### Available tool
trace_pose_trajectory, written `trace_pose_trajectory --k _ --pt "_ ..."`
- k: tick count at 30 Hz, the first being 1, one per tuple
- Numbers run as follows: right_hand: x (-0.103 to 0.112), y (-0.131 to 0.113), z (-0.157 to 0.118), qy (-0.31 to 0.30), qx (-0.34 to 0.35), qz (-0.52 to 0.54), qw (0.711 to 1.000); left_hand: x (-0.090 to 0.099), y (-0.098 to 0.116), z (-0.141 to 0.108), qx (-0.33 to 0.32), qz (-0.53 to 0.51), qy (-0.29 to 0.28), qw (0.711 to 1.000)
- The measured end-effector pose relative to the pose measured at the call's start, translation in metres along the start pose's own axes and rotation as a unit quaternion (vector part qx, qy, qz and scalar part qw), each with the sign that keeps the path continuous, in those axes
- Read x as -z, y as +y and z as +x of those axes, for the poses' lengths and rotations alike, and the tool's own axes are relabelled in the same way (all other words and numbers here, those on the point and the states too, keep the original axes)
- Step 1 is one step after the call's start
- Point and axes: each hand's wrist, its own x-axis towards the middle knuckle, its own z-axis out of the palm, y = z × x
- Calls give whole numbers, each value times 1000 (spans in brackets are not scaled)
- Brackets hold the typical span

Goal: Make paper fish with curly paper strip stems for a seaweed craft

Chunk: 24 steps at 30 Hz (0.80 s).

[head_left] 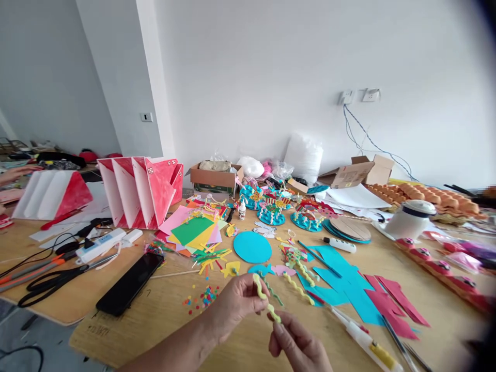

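Wooden table by a pale wall: yellow strip in two hands

The left hand pinches the wavy strip's upper part; the right hand grips its lower end between thumb and finger. The strip is above the table's near edge. Near the hands lie dots and another wavy strip; beyond, a blue disc. Further left are a phone and scissors; right, blue paper.

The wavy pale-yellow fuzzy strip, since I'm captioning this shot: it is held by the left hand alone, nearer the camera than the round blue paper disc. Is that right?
Not alone: the head view shows the left hand and the right hand both gripping the wavy pale-yellow fuzzy strip. It is indeed nearer the camera than the round blue paper disc.
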Motion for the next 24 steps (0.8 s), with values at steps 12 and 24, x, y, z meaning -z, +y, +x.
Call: trace_pose_trajectory --k 12,24 --pt "-2 -15 -27 156 43 -254 953 -1 -7 -20 -9 64 38 997" --pt "18 2 -23 132 -55 70 987 4 -12 -6 -30 158 93 983"
